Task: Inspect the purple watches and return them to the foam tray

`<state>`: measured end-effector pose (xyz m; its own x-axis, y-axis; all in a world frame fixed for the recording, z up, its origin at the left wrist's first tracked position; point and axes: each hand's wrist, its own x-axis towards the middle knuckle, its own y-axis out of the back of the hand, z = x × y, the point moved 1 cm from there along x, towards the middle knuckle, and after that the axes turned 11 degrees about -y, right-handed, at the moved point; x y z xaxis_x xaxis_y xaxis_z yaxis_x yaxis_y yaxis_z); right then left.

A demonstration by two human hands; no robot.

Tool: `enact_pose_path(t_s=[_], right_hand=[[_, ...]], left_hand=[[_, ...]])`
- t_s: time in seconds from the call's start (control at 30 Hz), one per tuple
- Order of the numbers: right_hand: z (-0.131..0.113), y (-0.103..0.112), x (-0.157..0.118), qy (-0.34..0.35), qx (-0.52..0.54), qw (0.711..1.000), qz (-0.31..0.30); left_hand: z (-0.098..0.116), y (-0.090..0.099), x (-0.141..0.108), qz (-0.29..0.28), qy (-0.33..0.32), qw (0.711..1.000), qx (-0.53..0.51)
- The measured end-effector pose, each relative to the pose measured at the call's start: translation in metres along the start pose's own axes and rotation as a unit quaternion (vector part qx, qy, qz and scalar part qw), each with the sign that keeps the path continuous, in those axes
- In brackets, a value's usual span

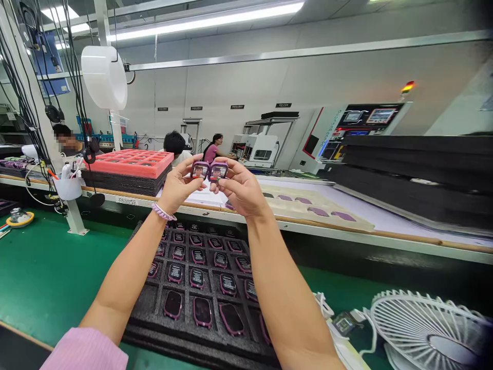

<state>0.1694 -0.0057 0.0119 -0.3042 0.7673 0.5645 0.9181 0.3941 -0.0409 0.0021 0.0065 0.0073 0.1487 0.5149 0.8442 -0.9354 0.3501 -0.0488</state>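
Side by side in front of me, two smartwatch cases with purple frames are held up, their lit screens facing me. My left hand (181, 182) grips the left smartwatch case (200, 170) between thumb and fingers. The right smartwatch case (218, 172) is pinched in my right hand (241, 187). Their inner edges are touching or nearly so. Below my forearms lies a black foam tray (144, 300) with rows of purple-framed watch cases in its pockets. Several show white text, while the nearest row has dark screens.
A red foam tray (131, 160) tops black trays at the shelf's left. Purple pieces lie on a beige sheet (292, 208). Black trays (416, 180) stand at right. A white fan (427, 324) sits front right. Cables and a pen cup (69, 186) are left. People work behind.
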Motion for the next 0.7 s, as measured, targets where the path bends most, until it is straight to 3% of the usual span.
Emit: enact_pose_path(t_s=[0.33,0.7], right_hand=[[-0.013,-0.013,-0.015,0.000,-0.009,1.000,-0.003],[0.011,-0.030,-0.045,-0.045,0.032,0.998,-0.001]], left_hand=[[0.012,-0.002,-0.007,-0.001,-0.029,1.000,0.003],[0.024,0.001,-0.049,0.017,0.029,0.999,0.002]])
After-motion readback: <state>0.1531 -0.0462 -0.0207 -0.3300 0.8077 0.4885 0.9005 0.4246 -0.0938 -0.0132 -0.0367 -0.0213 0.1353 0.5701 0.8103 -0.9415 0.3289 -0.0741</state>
